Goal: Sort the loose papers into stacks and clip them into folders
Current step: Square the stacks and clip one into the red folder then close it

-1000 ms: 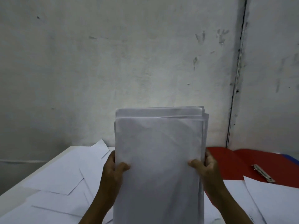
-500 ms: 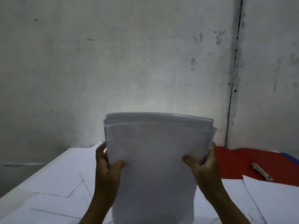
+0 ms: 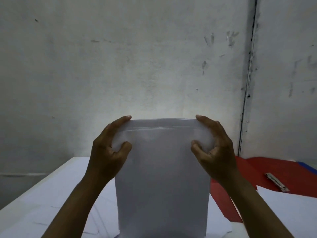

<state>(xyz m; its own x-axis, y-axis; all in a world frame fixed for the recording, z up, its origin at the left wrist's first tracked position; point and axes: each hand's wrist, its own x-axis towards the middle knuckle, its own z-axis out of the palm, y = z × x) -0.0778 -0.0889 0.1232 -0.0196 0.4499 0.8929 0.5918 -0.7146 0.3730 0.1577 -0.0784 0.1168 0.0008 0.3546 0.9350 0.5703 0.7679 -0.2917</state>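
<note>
**Squaring the stack before it goes in a folder**

Holding the paper stack (image 3: 162,172) upright on its bottom edge, both hands work at its top corners in the head view, the only one there is. The left hand (image 3: 109,150) has its grip clamped on the upper left corner, fingers curled over the top edge and thumb pressed on the near face; the right hand (image 3: 215,148) mirrors it on the upper right corner. The stack stands in front of the person, its foot out of sight at the lower frame edge, so contact with the tabletop (image 3: 72,170) cannot be confirmed.

To do this step well, I judge the grip should loosen slightly so sheets can slide level, then tap the bottom edge down; a stepped line just under the top edge suggests some sheets sit lower than others. Squeezing hard at the corners risks bowing the paper.

Loose sheets (image 3: 51,206) cover the tabletop on the left. To the right lies an open red folder (image 3: 253,176) with its metal clip (image 3: 276,182) exposed, a white sheet (image 3: 291,208) overlapping its near part and likely needing to be moved aside. A blue edge (image 3: 308,166) shows beyond the folder.
</note>
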